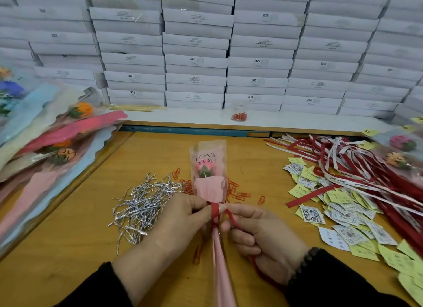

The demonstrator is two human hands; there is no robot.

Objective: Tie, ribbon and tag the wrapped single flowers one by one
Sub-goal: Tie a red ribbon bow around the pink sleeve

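Hands, left hand [183, 217] and right hand [258, 235], pinch red ribbon [215, 209] around wrapped flower [209, 176] pointing away.

The desk [137, 155] is smooth yellow wood. The flower sleeve [208, 169] is clear glossy plastic over matt pink paper. Twist ties [142, 206] glint metallic silver; boxes [196, 61] look matt white card.
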